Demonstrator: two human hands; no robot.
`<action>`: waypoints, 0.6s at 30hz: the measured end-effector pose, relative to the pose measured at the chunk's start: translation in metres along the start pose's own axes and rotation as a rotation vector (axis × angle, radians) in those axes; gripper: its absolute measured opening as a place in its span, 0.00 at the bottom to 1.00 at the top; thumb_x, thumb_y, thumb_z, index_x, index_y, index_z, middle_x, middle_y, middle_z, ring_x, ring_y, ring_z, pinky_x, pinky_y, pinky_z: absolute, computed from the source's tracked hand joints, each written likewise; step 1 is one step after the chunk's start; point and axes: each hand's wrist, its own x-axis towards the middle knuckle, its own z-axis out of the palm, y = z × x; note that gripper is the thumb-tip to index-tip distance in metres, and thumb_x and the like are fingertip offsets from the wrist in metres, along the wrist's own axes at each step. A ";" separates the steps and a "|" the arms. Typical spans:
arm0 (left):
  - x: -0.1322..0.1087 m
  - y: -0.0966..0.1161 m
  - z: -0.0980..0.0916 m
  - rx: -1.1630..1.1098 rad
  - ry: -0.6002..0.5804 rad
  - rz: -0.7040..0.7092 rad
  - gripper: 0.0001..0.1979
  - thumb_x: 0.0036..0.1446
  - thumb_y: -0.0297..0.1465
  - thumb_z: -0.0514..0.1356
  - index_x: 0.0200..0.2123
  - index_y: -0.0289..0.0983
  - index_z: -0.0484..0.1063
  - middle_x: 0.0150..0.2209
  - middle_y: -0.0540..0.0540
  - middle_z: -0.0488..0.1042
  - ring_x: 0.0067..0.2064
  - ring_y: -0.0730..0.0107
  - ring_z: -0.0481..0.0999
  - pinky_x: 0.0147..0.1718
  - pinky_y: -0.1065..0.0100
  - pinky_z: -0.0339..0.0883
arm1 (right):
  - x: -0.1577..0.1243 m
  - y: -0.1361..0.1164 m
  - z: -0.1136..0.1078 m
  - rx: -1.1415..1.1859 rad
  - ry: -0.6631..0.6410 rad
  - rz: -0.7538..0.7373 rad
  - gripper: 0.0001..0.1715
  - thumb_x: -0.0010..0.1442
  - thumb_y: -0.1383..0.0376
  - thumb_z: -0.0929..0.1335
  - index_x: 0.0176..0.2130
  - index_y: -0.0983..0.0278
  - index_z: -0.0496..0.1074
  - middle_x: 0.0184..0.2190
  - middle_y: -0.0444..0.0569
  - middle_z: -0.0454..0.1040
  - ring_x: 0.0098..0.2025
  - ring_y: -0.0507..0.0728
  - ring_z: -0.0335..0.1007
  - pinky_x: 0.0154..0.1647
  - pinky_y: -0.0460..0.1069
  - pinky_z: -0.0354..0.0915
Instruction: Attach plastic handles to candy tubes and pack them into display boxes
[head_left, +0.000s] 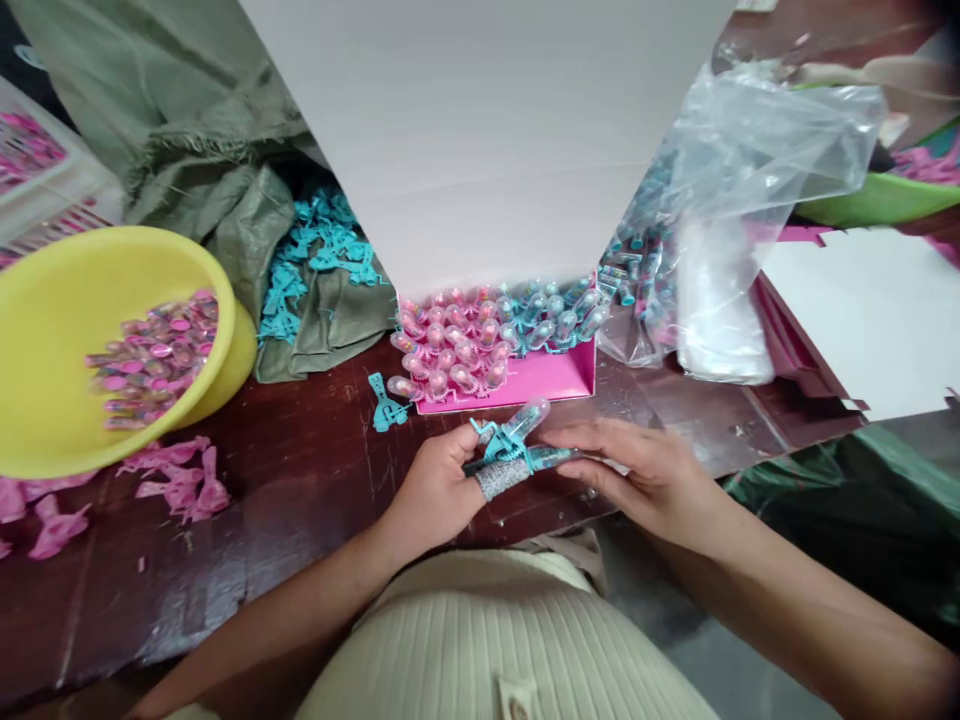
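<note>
Above the table's front part, my left hand (442, 480) is closed on a teal plastic toy (504, 442) that carries a clear round-tipped tube (531, 418). Silvery tape wraps its finger and thumb. My right hand (645, 475), slightly blurred, pinches the end of a second clear tube (551, 457) beside that toy. Just beyond both hands stands a pink box (551, 375) with a tall white lid (487, 130). Rows of pink toys (454, 345) with clear tubes fill its left side; teal ones (555, 315) stand at its back right. One loose teal piece (387, 403) lies left of the box.
A yellow basin (45, 340) with small pink-ended tubes stands at left, pink plastic pieces (187, 480) before it. Teal pieces (322, 245) spill from a green-grey sack (217, 190). Right of the box are a clear bag (720, 290) and flat white-and-pink cardboard (862, 310).
</note>
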 end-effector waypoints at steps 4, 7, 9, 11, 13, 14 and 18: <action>-0.011 -0.002 -0.003 0.232 0.120 0.198 0.08 0.60 0.34 0.67 0.38 0.36 0.79 0.36 0.47 0.79 0.38 0.68 0.77 0.39 0.69 0.71 | 0.003 -0.004 0.009 0.055 -0.014 0.103 0.13 0.69 0.66 0.68 0.53 0.60 0.72 0.45 0.47 0.81 0.45 0.53 0.79 0.47 0.46 0.72; -0.019 -0.007 -0.007 0.509 0.193 0.432 0.05 0.62 0.31 0.65 0.38 0.34 0.79 0.35 0.45 0.78 0.37 0.69 0.77 0.37 0.70 0.70 | 0.001 -0.007 0.018 0.315 -0.072 0.344 0.10 0.72 0.59 0.65 0.45 0.62 0.73 0.34 0.45 0.80 0.33 0.51 0.80 0.34 0.44 0.72; -0.021 -0.009 -0.010 0.634 0.194 0.534 0.06 0.63 0.29 0.64 0.40 0.33 0.79 0.35 0.44 0.78 0.36 0.69 0.77 0.35 0.71 0.69 | 0.001 -0.009 0.022 0.442 -0.104 0.469 0.18 0.73 0.55 0.62 0.38 0.63 0.72 0.30 0.45 0.78 0.28 0.51 0.78 0.30 0.44 0.72; -0.022 -0.008 -0.013 0.648 0.181 0.567 0.06 0.63 0.29 0.64 0.42 0.33 0.79 0.36 0.43 0.78 0.36 0.69 0.77 0.36 0.71 0.70 | 0.003 -0.011 0.020 0.463 -0.102 0.480 0.19 0.73 0.53 0.62 0.42 0.63 0.73 0.33 0.46 0.79 0.31 0.51 0.78 0.33 0.45 0.73; -0.020 -0.006 -0.014 0.593 0.189 0.545 0.07 0.61 0.30 0.66 0.42 0.34 0.79 0.37 0.44 0.79 0.37 0.69 0.78 0.38 0.71 0.71 | 0.005 -0.013 0.014 0.438 -0.092 0.387 0.19 0.71 0.55 0.65 0.55 0.62 0.69 0.41 0.48 0.79 0.37 0.52 0.78 0.38 0.46 0.74; -0.018 -0.004 -0.014 0.556 0.194 0.509 0.07 0.60 0.31 0.67 0.41 0.35 0.79 0.37 0.45 0.79 0.37 0.69 0.77 0.38 0.70 0.71 | 0.006 -0.014 0.010 0.419 -0.097 0.333 0.24 0.69 0.56 0.67 0.60 0.60 0.65 0.45 0.49 0.78 0.39 0.52 0.78 0.39 0.46 0.74; -0.011 0.003 -0.008 0.253 0.109 0.237 0.10 0.59 0.36 0.68 0.40 0.36 0.79 0.33 0.47 0.79 0.36 0.67 0.78 0.38 0.68 0.73 | 0.011 -0.016 -0.003 0.224 -0.108 0.173 0.29 0.66 0.61 0.71 0.63 0.57 0.62 0.54 0.51 0.75 0.41 0.53 0.77 0.38 0.46 0.73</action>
